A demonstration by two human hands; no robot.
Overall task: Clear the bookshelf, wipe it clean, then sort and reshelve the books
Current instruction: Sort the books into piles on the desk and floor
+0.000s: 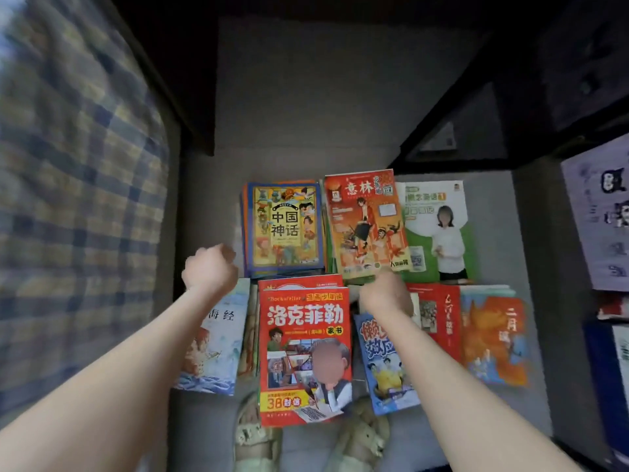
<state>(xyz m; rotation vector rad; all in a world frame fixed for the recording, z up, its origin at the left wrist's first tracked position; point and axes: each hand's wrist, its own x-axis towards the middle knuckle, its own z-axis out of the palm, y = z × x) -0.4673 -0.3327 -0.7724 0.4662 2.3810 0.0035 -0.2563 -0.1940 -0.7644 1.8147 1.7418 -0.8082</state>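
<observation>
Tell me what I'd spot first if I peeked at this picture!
Bright books lie spread on the grey floor, with a big red book front and centre and a yellow-and-blue book behind it. The left hand and right hand reach over them, the left curled in a fist.

Blue-and-tan plaid bedding [78, 185], grey floor [306, 114], red book [303, 349], yellow blue-bordered book [284, 226], orange magazine [366, 226], green-white book [439, 229].

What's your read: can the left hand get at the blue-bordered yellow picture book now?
Probably yes. The left hand is curled just beside the blue-bordered yellow picture book, which tops its stack, uncovered.
</observation>
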